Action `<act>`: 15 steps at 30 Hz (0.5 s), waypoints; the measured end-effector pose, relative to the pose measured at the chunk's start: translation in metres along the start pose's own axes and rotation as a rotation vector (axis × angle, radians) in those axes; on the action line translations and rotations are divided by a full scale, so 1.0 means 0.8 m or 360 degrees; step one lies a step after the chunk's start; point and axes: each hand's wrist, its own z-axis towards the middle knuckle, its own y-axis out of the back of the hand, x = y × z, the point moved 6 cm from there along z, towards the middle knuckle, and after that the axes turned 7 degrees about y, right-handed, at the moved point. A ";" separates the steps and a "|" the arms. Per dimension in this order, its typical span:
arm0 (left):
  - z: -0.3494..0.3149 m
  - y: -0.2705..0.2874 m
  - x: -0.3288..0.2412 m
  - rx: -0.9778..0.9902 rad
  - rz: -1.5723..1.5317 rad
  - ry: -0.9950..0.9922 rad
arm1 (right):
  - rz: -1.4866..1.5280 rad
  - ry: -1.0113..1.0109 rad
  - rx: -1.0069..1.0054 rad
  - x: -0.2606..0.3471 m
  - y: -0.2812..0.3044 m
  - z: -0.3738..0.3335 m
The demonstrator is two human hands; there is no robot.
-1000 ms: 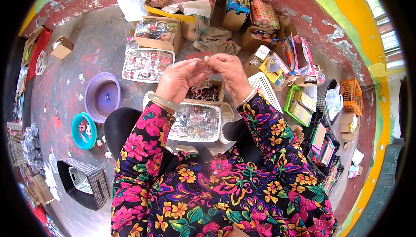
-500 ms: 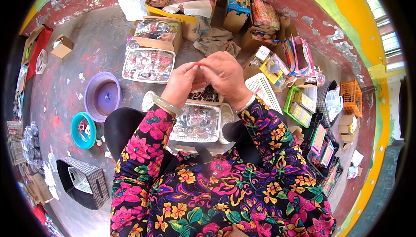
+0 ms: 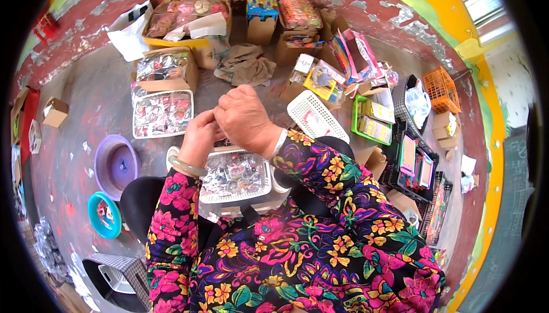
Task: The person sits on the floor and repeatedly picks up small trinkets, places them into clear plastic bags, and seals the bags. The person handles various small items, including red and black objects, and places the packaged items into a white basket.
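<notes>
My left hand [image 3: 199, 136] and my right hand [image 3: 246, 117] meet in front of me with fingertips pinched together. Whatever they hold is too small or hidden to make out. My right hand is closed, its knuckles raised, slightly above and beyond the left. A light bangle [image 3: 189, 168] circles my left wrist. Below the hands, a white basket [image 3: 235, 198] of small plastic-wrapped pieces stands between my feet. Farther off to the left is another white basket [image 3: 164, 92] filled with similar small packets.
At left stand a purple basin [image 3: 116, 167] and a teal basin [image 3: 105, 214]. Ahead are cardboard boxes [image 3: 167, 68] and a brown cloth [image 3: 245, 65]. To the right are a nearly bare white basket [image 3: 318, 116], a green basket [image 3: 372, 120] and black crates [image 3: 409, 167].
My view has turned to the right, so the surroundings shift left in the picture. My hands stay together; the small red bit seen earlier at the fingertips no longer shows.
</notes>
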 end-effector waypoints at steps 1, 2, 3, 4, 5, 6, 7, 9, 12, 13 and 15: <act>0.001 0.002 0.003 -0.0002 0.0022 0.0006 | 0.0009 -0.0015 0.0008 0.001 0.000 -0.001; 0.002 0.001 0.005 0.0002 0.0034 0.0023 | 0.0029 -0.0034 0.0019 0.001 0.001 -0.004; 0.003 0.003 0.006 -0.0002 0.0047 0.0043 | 0.0042 -0.0041 0.0012 0.001 0.001 -0.004; 0.003 0.002 0.007 -0.0006 0.0058 0.0061 | 0.0055 -0.0046 0.0005 0.001 0.002 -0.003; 0.003 0.000 0.006 0.0002 0.0053 0.0057 | 0.0068 -0.0049 -0.0002 0.000 0.003 -0.003; 0.000 0.001 0.005 0.0000 0.0047 0.0054 | 0.0076 -0.0054 0.0003 0.000 0.002 -0.003; -0.002 0.002 0.004 -0.0003 0.0040 0.0050 | 0.0084 -0.0057 0.0007 -0.001 0.001 -0.002; -0.002 0.002 0.004 0.0006 0.0048 0.0044 | 0.0089 -0.0074 0.0017 -0.002 0.000 0.000; -0.001 0.004 0.004 -0.0014 0.0057 0.0037 | 0.0077 -0.0097 0.0045 -0.005 0.002 0.001; -0.002 0.005 0.003 -0.0030 0.0057 0.0033 | 0.0090 -0.0104 0.0046 -0.004 0.001 0.001; -0.005 0.004 0.001 -0.0026 0.0039 0.0048 | 0.0102 -0.0117 0.0053 -0.005 -0.001 0.001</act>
